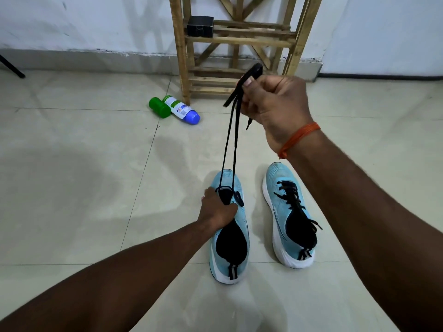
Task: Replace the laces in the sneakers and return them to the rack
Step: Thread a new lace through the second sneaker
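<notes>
Two light-blue sneakers with white soles stand side by side on the tiled floor, toes pointing away from me. My left hand (217,210) grips the left sneaker (230,257) at its tongue. My right hand (273,109) is raised above it and pinches a black lace (230,149). Both strands of the lace run down taut into the lowest eyelets of the left sneaker. The right sneaker (291,216) stands untouched with its black lace loosely threaded.
A wooden rack (236,39) stands against the white wall beyond the sneakers, with a small black box (200,26) on one shelf. A green bottle (159,107) and a white-and-blue bottle (183,113) lie on the floor left of the rack. A dark stand leg (12,65) reaches in at far left.
</notes>
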